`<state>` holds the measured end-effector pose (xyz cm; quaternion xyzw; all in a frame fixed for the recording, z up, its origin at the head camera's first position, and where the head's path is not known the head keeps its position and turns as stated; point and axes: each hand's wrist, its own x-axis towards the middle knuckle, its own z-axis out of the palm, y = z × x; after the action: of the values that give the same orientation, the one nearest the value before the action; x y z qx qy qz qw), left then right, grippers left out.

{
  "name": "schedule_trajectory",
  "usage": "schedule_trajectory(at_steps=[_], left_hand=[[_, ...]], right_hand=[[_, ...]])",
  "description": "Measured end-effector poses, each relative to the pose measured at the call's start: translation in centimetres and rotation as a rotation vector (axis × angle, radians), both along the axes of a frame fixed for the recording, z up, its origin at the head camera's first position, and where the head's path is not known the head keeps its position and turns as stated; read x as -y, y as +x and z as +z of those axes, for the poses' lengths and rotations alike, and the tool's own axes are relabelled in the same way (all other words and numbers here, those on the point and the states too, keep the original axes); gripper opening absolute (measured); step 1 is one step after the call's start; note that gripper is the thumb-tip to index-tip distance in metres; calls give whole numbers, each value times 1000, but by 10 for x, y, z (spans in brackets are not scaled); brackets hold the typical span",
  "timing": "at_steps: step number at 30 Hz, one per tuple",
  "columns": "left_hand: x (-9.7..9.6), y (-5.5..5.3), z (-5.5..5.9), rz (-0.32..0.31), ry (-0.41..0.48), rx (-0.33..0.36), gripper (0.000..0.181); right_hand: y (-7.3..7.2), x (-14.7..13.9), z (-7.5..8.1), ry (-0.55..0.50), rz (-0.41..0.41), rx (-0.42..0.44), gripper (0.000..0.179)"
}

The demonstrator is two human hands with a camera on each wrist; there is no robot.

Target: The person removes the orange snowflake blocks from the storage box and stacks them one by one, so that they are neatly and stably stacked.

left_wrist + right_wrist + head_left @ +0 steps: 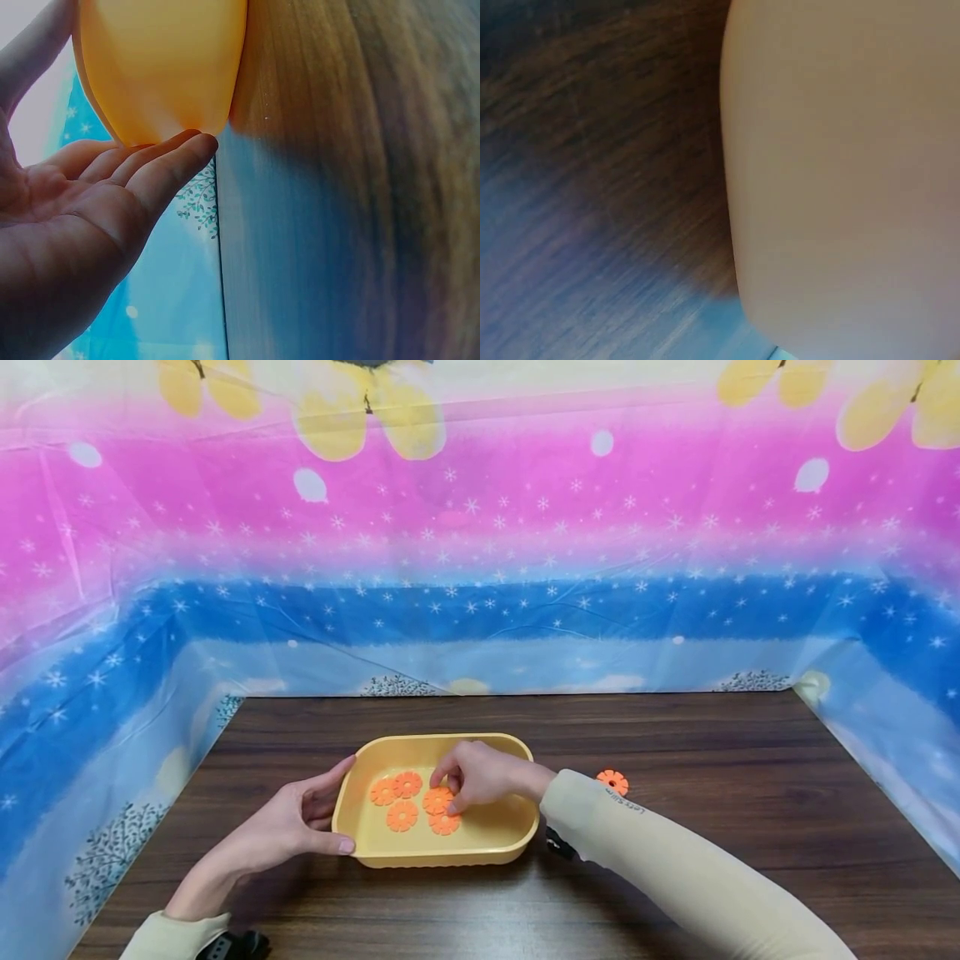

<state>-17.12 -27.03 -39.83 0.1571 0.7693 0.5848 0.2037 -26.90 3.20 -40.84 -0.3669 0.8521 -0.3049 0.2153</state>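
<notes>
A yellow plastic tray [480, 852] with rounded corners stands on the table. Several orange notched interlocking discs [402, 816] lie flat on its floor. My left hand [288, 822] grips the tray's left end, thumb near the front corner and fingers along the end wall. In the left wrist view, those fingers [169, 169] lie against the tray's outer wall [161, 67]. Reaching in over the right side, my right hand [480, 777] pinches one orange disc [438, 800] between thumb and forefinger; another disc lies partly under it. The right wrist view shows a blurred pale wall [840, 180], not the hand.
Another orange disc [612, 782] lies on the dark wooden table [712, 752], right of the tray and just behind my right sleeve [645, 835]. A patterned pink and blue cloth [480, 568] rises along the table's back and sides.
</notes>
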Motion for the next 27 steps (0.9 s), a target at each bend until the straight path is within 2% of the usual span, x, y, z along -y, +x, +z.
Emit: schedule_trajectory(at_steps=[20, 27], left_hand=[[0, 1, -2, -7, 8, -14, 111], [1, 0, -2, -10, 8, -15, 111]], right_hand=[[3, 0, 0, -43, 23, 9, 30], [2, 0, -1, -24, 9, 17, 33]])
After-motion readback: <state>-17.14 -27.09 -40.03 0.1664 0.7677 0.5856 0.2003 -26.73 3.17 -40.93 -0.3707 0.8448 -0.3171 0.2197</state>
